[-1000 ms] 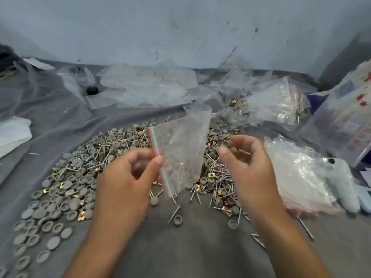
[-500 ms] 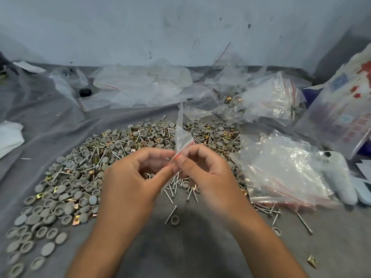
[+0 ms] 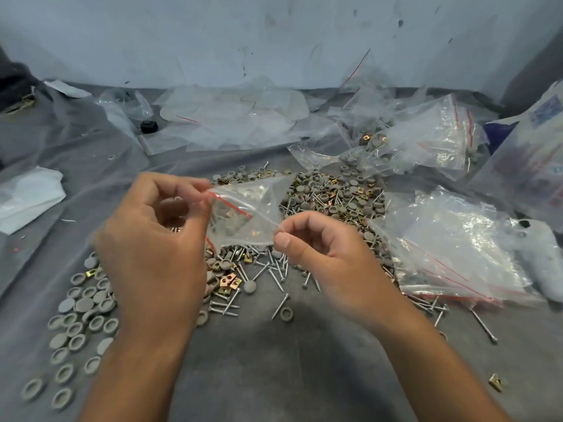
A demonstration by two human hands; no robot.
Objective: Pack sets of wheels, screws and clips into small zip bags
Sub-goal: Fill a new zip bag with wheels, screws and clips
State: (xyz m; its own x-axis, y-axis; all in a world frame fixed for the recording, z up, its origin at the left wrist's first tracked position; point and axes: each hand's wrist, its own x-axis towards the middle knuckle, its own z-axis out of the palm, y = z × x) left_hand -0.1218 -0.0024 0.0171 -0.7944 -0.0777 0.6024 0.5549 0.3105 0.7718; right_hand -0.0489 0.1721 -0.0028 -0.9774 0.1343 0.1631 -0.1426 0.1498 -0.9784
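A small clear zip bag (image 3: 243,213) with a red seal line hangs above the heap, stretched between both hands. My left hand (image 3: 152,248) pinches its left edge by the red line. My right hand (image 3: 323,257) pinches its lower right edge. Nothing shows clearly inside the bag. Under the hands, on grey cloth, lies a heap of grey wheels (image 3: 335,202), silver screws (image 3: 274,272) and brass clips (image 3: 227,283). More grey wheels (image 3: 82,318) spread out at the lower left.
A stack of clear zip bags (image 3: 451,248) lies at the right, with filled bags (image 3: 426,141) behind it. Loose plastic sheets (image 3: 231,117) and a black cap (image 3: 149,127) lie at the back by the wall. White paper (image 3: 27,196) is at the left. One brass clip (image 3: 496,382) sits at the lower right.
The bag went from upright in my left hand to edge-on between both hands, and now lies spread sideways. My hands have drawn apart, each pinching one side.
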